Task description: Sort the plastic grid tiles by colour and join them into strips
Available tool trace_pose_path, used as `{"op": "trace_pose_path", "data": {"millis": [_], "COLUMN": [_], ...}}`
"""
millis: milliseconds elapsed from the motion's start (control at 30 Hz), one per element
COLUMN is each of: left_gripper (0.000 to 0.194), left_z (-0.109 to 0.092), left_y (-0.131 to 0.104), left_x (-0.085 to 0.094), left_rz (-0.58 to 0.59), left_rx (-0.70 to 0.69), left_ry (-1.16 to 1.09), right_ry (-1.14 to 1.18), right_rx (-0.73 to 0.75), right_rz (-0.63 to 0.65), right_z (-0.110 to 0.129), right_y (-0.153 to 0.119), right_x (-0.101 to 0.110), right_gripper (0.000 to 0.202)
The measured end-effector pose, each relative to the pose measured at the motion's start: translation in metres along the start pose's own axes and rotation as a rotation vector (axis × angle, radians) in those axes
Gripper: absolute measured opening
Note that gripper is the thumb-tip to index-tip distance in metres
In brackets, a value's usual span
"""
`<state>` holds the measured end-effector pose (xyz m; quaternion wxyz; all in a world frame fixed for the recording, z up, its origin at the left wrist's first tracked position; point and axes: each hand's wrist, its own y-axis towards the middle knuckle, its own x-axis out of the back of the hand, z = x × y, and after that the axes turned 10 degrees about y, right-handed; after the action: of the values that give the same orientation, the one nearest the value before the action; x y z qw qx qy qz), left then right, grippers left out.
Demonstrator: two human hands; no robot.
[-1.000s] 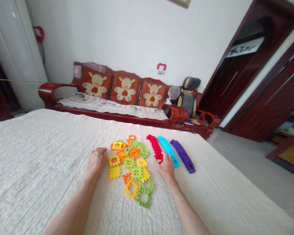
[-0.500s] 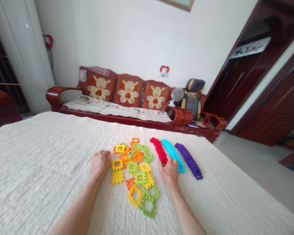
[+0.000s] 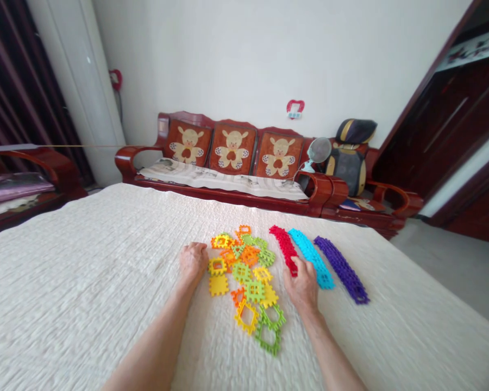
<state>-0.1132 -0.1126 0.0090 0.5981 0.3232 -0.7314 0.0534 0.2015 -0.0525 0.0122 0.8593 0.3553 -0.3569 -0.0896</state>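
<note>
My right hand (image 3: 303, 285) has its thumb and fingers around the near end of a red row of interlocking plastic pieces (image 3: 284, 244). Just right of it lies a light blue row (image 3: 312, 255), then a purple row (image 3: 342, 269). On the left, my left hand (image 3: 193, 263) rests on the cloth with its fingers curled in, and I see nothing in it. Near its fingertips are a yellow square frame piece (image 3: 212, 266) and a solid yellow piece (image 3: 219, 285). Loose green pieces (image 3: 254, 291), orange pieces (image 3: 250, 255) and more yellow ones spread between both hands.
A quilted cream cloth (image 3: 106, 282) covers the surface under everything. Beyond its far edge stands a wooden sofa (image 3: 212, 193) with bear cushions (image 3: 233, 149). A small fan (image 3: 320, 150) and a padded chair (image 3: 349, 163) are at the back right.
The view has swung a little to the left, so everything sits further right in the picture. Both hands stay at about the same spots among the pieces.
</note>
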Motion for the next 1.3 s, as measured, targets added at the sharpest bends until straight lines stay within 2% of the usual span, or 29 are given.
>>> {"op": "trace_pose_path", "data": {"millis": [67, 133, 267, 367, 533, 733, 833, 967, 1000, 1100, 1200, 1300], "left_gripper": [0.035, 0.036, 0.037, 0.036, 0.037, 0.038, 0.037, 0.037, 0.037, 0.037, 0.035, 0.035], "left_z": [-0.001, -0.002, -0.005, -0.009, -0.013, -0.011, -0.009, -0.009, -0.009, -0.01, -0.009, -0.008], "left_y": [0.0, 0.001, 0.002, 0.002, 0.003, 0.006, 0.007, 0.007, 0.008, 0.009, 0.009, 0.008], "left_x": [0.0, 0.0, 0.001, 0.001, 0.001, -0.002, -0.004, -0.006, -0.006, -0.007, -0.009, -0.011], "left_rz": [-0.006, 0.0, 0.04, 0.062, 0.056, 0.082, 0.09, 0.093, 0.088, 0.067, 0.054, 0.04], "left_rx": [-0.002, -0.012, -0.052, -0.062, -0.046, 0.011, 0.02, 0.034, 0.039, 0.05, 0.061, 0.075], "left_ry": [-0.014, -0.028, -0.078, -0.14, -0.217, -0.296, -0.317, -0.332, -0.333, -0.331, -0.335, -0.355], "right_ry": [0.221, 0.357, 0.41, 0.44, 0.5, 0.544, 0.564, 0.364, 0.275, 0.119, 0.137, 0.213], "right_rx": [0.055, 0.041, -0.062, -0.097, -0.057, 0.024, 0.032, -0.095, -0.127, -0.194, -0.213, -0.206], "right_rz": [0.103, 0.228, 0.386, 0.422, 0.461, 0.414, 0.323, 0.148, 0.144, 0.24, 0.318, 0.317], "right_z": [0.009, 0.021, 0.044, 0.055, 0.074, 0.1, 0.095, 0.061, 0.052, 0.035, 0.034, 0.04], "right_y": [-0.003, -0.006, -0.01, -0.009, -0.005, 0.004, 0.019, 0.045, 0.051, 0.06, 0.06, 0.056], "right_x": [0.0, -0.002, -0.009, -0.017, -0.039, -0.065, -0.068, -0.073, -0.076, -0.088, -0.098, -0.103], "right_gripper": [0.03, 0.03, 0.039, 0.041, 0.04, 0.035, 0.033, 0.038, 0.04, 0.046, 0.047, 0.044]}}
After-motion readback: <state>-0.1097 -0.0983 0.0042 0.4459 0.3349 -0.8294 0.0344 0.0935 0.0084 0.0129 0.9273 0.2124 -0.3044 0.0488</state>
